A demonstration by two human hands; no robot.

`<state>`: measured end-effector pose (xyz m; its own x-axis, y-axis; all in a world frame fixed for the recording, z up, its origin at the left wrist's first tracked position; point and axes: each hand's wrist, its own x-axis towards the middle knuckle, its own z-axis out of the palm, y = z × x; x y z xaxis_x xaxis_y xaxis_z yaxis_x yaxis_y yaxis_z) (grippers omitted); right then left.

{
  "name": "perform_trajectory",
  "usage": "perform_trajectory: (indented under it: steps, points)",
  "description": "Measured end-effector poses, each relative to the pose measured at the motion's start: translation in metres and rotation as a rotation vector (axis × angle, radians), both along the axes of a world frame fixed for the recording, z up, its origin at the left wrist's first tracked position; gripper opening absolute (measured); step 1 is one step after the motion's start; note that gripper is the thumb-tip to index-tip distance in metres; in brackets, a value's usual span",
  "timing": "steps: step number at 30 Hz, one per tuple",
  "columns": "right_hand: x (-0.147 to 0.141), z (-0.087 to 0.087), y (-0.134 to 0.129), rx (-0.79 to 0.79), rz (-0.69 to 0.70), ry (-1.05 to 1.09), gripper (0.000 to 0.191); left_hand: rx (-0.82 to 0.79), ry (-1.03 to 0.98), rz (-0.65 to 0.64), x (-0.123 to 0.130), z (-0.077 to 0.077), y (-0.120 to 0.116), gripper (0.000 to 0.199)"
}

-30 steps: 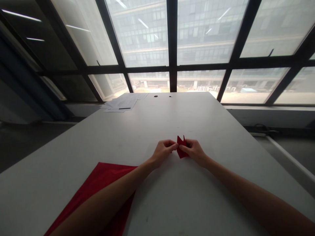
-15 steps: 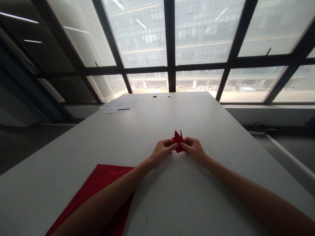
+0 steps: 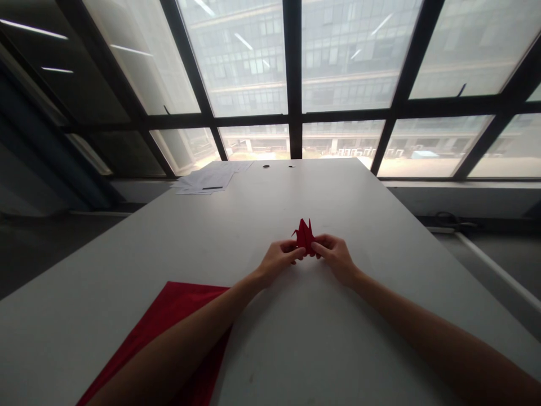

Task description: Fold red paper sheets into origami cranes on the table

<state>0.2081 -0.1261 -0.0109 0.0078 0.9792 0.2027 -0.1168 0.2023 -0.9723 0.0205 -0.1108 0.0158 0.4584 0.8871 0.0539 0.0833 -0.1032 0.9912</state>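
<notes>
Between my two hands is a small red origami crane (image 3: 304, 235), its folded points sticking upward and a thin bent tip jutting out to the left. My left hand (image 3: 279, 258) pinches its lower left side, thumb in front. On the lower right side, my right hand (image 3: 336, 254) grips it between thumb and fingers. The far-side fingertips are partly hidden behind the paper. Under my left forearm lies a large red sheet (image 3: 186, 299), partly covered by the arm.
The white table (image 3: 262, 220) stretches away toward tall windows with dark frames (image 3: 295, 84). Loose white papers (image 3: 207, 179) lie at its far left, with a dark strip on them. A dark round hole (image 3: 266, 166) sits near the far edge. A blue curtain (image 3: 51, 129) hangs at left.
The crane has shifted slightly up and left and is turned a little, so its thin bent tip now shows above my left fingers. Both hands keep their pinch and have hardly moved.
</notes>
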Motion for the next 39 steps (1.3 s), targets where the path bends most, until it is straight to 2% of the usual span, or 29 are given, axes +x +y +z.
perform_trajectory:
  steps: [4,12,18,21,24,31,35,39]
  points:
    - [-0.002,0.000,0.000,0.000,-0.047,0.032,0.035,0.009,0.018,0.028,0.000,0.000,-0.001,0.029]
    - [-0.001,0.002,-0.003,0.036,0.049,-0.012,0.024,0.015,-0.024,0.040,-0.003,-0.007,0.002,0.039]
    - [-0.003,0.005,-0.005,0.053,0.005,-0.001,0.023,-0.122,-0.174,-0.016,-0.004,-0.009,0.007,0.056]
    - [-0.004,0.002,-0.004,0.082,0.015,-0.002,0.020,-0.154,-0.172,-0.040,-0.005,-0.010,0.009,0.062]
    - [-0.005,-0.001,-0.003,0.128,0.023,-0.003,0.017,-0.126,-0.111,-0.059,-0.005,-0.007,0.009,0.059]
    - [-0.002,0.002,-0.004,0.182,0.005,-0.032,0.013,-0.074,-0.016,-0.123,-0.007,0.002,0.007,0.038]
    - [-0.001,0.002,-0.004,0.164,0.004,-0.057,0.021,-0.068,-0.064,-0.126,-0.008,-0.003,0.009,0.036]
    - [-0.003,-0.002,-0.003,0.108,0.007,-0.030,0.033,-0.018,-0.057,-0.073,-0.008,-0.007,0.008,0.035]
